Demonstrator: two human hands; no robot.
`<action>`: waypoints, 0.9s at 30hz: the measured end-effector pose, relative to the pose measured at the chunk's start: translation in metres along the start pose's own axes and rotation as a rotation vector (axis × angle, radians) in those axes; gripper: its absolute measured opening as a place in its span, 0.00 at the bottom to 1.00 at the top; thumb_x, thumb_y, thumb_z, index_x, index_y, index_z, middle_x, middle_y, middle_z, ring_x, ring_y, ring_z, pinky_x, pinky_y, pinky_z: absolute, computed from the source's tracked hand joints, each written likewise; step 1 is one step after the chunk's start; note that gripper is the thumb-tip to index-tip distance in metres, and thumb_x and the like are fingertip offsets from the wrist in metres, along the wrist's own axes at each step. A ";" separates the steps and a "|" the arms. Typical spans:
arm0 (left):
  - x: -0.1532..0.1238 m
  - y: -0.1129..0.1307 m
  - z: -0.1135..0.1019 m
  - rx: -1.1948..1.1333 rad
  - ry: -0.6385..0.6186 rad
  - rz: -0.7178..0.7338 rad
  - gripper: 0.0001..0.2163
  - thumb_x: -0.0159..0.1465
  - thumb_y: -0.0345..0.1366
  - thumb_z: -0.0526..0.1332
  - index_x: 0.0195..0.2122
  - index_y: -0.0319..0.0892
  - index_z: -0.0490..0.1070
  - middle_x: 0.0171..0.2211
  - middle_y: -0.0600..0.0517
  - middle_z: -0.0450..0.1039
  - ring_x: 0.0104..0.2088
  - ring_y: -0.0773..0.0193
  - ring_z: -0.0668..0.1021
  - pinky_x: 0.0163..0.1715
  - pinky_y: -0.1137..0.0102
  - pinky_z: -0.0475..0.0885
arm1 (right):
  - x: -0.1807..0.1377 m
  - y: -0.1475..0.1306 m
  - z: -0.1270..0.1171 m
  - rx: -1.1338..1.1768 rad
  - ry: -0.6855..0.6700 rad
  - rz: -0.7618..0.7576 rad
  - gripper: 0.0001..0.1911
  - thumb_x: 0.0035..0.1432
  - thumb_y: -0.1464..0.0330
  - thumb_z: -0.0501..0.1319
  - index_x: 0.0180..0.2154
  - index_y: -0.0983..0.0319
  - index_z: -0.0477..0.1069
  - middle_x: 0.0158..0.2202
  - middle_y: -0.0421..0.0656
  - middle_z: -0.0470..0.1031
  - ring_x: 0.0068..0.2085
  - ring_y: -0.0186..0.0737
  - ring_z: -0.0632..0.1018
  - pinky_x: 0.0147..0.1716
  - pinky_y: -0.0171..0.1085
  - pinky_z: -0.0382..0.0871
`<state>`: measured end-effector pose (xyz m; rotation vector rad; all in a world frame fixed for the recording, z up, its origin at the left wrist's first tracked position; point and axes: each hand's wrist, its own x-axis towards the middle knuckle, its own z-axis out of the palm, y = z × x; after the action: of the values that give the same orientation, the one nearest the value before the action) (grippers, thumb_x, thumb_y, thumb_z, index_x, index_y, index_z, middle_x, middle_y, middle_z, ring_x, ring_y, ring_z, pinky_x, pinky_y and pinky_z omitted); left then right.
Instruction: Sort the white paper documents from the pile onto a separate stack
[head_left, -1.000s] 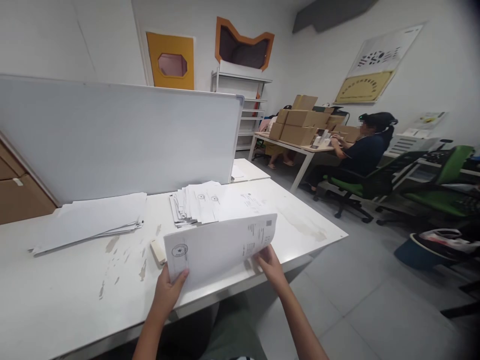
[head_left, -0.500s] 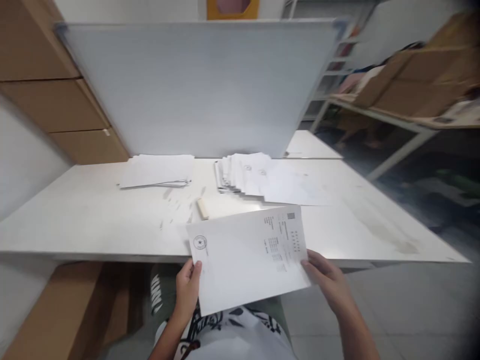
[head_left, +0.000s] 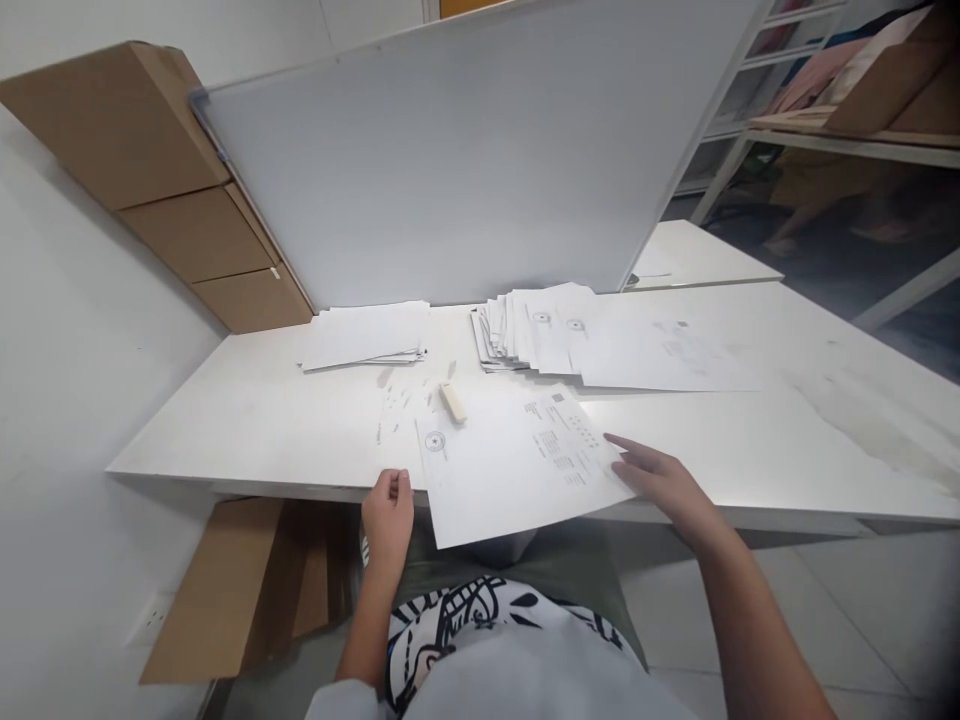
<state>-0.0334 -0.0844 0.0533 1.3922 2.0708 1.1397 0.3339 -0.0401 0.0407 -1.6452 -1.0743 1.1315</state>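
Note:
A printed sheet of paper point(head_left: 495, 470) with a round star stamp at its left end lies over the table's front edge, its near part overhanging. My right hand point(head_left: 664, 485) grips its right edge, thumb on top and forefinger stretched along the side. Left of the sheet, apart from it, my left hand point(head_left: 390, 510) is closed with its fingers curled and nothing visible in them. A small cream-coloured block point(head_left: 452, 402) rests at the sheet's far left edge. Beyond it, stamped sheets point(head_left: 555, 330) lie fanned out in an overlapping pile.
Another paper stack point(head_left: 364, 335) lies at the back left of the white table point(head_left: 247, 430). A whiteboard point(head_left: 480, 170) stands behind. Cardboard boxes point(head_left: 172, 190) are stacked at the left, and an open carton point(head_left: 225, 590) sits below the table.
The sheet has moved forward and down onto the table. My left hand has let go of its left edge, while my right hand stays at the right edge. The view has tilted.

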 end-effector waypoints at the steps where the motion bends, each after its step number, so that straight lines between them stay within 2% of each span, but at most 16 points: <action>1: 0.004 0.006 0.003 0.023 -0.009 0.067 0.11 0.63 0.44 0.55 0.30 0.46 0.71 0.25 0.51 0.74 0.27 0.60 0.75 0.31 0.68 0.67 | 0.003 0.000 -0.003 -0.001 0.014 -0.005 0.34 0.38 0.60 0.68 0.50 0.66 0.76 0.27 0.41 0.73 0.29 0.39 0.71 0.29 0.38 0.64; 4: 0.029 0.028 0.023 -0.010 -0.083 0.352 0.10 0.63 0.41 0.55 0.37 0.46 0.74 0.36 0.48 0.77 0.37 0.57 0.77 0.42 0.66 0.69 | 0.012 0.002 -0.011 0.007 0.066 -0.002 0.32 0.39 0.63 0.68 0.49 0.66 0.76 0.28 0.43 0.74 0.31 0.41 0.73 0.30 0.38 0.66; 6: 0.056 0.045 0.044 0.009 -0.145 0.533 0.12 0.64 0.39 0.54 0.44 0.45 0.73 0.44 0.46 0.76 0.48 0.55 0.74 0.51 0.64 0.66 | 0.018 0.003 -0.012 0.019 0.076 0.017 0.30 0.40 0.64 0.67 0.48 0.67 0.77 0.30 0.44 0.76 0.32 0.42 0.74 0.32 0.38 0.68; 7: 0.072 0.054 0.056 0.070 -0.175 0.578 0.14 0.65 0.38 0.53 0.48 0.44 0.71 0.49 0.45 0.74 0.52 0.55 0.72 0.55 0.64 0.63 | 0.020 0.004 -0.012 0.030 0.068 0.025 0.30 0.40 0.65 0.67 0.48 0.67 0.77 0.31 0.45 0.76 0.33 0.42 0.75 0.33 0.39 0.68; 9: 0.104 0.070 0.081 0.270 -0.237 0.547 0.16 0.67 0.36 0.50 0.54 0.42 0.67 0.55 0.45 0.69 0.57 0.56 0.68 0.58 0.63 0.60 | 0.023 0.008 -0.011 0.057 0.038 0.028 0.30 0.41 0.66 0.66 0.50 0.67 0.76 0.33 0.46 0.77 0.34 0.43 0.76 0.33 0.38 0.70; 10: 0.118 0.077 0.092 0.327 -0.251 0.518 0.16 0.67 0.35 0.48 0.53 0.41 0.67 0.55 0.43 0.69 0.58 0.56 0.67 0.59 0.61 0.60 | 0.024 0.010 -0.010 0.065 0.026 0.022 0.31 0.42 0.66 0.66 0.51 0.66 0.75 0.34 0.46 0.78 0.34 0.42 0.76 0.32 0.38 0.70; 13: 0.147 0.086 0.117 0.420 -0.276 0.463 0.14 0.66 0.31 0.48 0.45 0.41 0.71 0.48 0.41 0.73 0.56 0.51 0.69 0.59 0.51 0.58 | 0.027 0.016 -0.008 0.041 0.034 0.007 0.30 0.44 0.65 0.64 0.51 0.66 0.74 0.32 0.44 0.76 0.31 0.40 0.75 0.28 0.36 0.69; 16: 0.153 0.080 0.126 0.469 -0.290 0.470 0.11 0.64 0.29 0.49 0.40 0.42 0.71 0.46 0.41 0.74 0.56 0.47 0.69 0.59 0.43 0.53 | 0.033 0.021 -0.008 0.012 0.038 0.031 0.30 0.44 0.65 0.62 0.51 0.66 0.75 0.30 0.43 0.75 0.30 0.40 0.74 0.25 0.35 0.67; 20: 0.143 0.069 0.124 0.459 -0.248 0.534 0.15 0.63 0.25 0.47 0.42 0.44 0.71 0.51 0.46 0.72 0.65 0.50 0.56 0.64 0.45 0.41 | 0.040 0.018 -0.008 0.013 0.009 0.051 0.30 0.43 0.66 0.62 0.50 0.66 0.75 0.32 0.44 0.76 0.31 0.41 0.75 0.26 0.35 0.68; 23: 0.138 0.071 0.123 0.285 -0.204 0.575 0.14 0.62 0.24 0.48 0.38 0.44 0.71 0.51 0.46 0.72 0.67 0.51 0.54 0.65 0.47 0.39 | 0.037 0.010 -0.006 0.027 0.011 0.068 0.31 0.44 0.66 0.62 0.52 0.67 0.74 0.32 0.44 0.77 0.31 0.41 0.75 0.28 0.36 0.69; 27: 0.143 0.077 0.124 0.030 -0.202 0.512 0.10 0.62 0.27 0.52 0.34 0.44 0.72 0.47 0.47 0.75 0.66 0.51 0.56 0.65 0.49 0.42 | 0.023 0.001 -0.006 0.025 0.018 0.059 0.31 0.45 0.65 0.63 0.53 0.68 0.73 0.34 0.45 0.78 0.33 0.43 0.77 0.31 0.37 0.71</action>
<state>0.0364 0.1075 0.0577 2.0330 1.6415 1.0926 0.3450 -0.0198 0.0361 -1.6743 -1.0027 1.1614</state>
